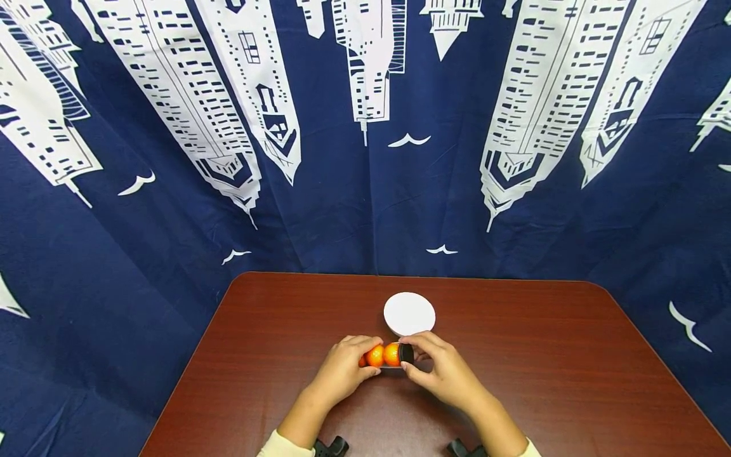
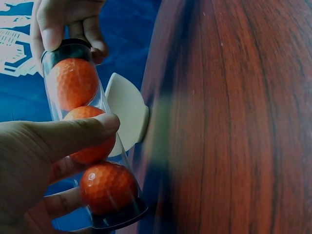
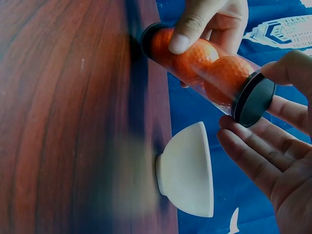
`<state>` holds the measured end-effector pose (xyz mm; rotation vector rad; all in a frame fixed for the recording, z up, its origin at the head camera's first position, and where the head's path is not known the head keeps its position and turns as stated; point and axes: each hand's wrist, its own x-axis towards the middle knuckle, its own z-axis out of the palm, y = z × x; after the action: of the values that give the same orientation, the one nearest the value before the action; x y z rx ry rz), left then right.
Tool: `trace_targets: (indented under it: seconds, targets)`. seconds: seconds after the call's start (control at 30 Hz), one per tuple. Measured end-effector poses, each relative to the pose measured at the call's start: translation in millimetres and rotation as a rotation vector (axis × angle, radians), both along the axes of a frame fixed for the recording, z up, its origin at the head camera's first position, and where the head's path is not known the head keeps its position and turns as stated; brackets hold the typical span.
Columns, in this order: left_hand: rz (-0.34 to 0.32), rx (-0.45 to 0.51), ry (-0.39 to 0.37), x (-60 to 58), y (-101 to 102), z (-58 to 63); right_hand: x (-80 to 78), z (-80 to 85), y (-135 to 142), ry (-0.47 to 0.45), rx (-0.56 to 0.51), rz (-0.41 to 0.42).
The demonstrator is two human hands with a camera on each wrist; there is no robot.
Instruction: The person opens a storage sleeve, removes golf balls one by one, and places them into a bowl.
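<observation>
A clear plastic tube (image 1: 384, 355) holds orange golf balls (image 2: 108, 187); three show in the left wrist view. Black caps close both its ends. My left hand (image 1: 342, 368) grips the tube around its middle, thumb across the near side and fingers behind. At the tube's right end, my right hand (image 1: 445, 374) pinches the black cap (image 3: 254, 100) between thumb and fingertips. The tube is held above the table, just in front of a white bowl (image 1: 409, 314), which stands upright.
The brown wooden table (image 1: 548, 343) has rounded far corners. Behind it hangs a dark blue cloth (image 1: 365, 209) printed with white buildings and birds. Black straps with small devices (image 1: 332, 447) sit at both wrists.
</observation>
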<state>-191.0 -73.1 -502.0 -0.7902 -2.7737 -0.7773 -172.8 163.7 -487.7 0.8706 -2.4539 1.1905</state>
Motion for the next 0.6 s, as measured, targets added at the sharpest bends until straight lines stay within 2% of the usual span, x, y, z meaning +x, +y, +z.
trace_targets:
  seconds: [0.13,0.37,0.6]
  targets:
    - [-0.008,0.000,-0.032,-0.7,0.9,0.1,-0.7,0.9,2.8,-0.031,-0.011,0.014]
    - [-0.019,0.008,-0.045,-0.1,1.7,0.2,-2.1,2.0,7.6,-0.089,-0.033,0.046]
    - [-0.027,0.037,-0.045,1.1,1.7,-0.5,-2.7,1.7,9.0,-0.091,-0.038,0.035]
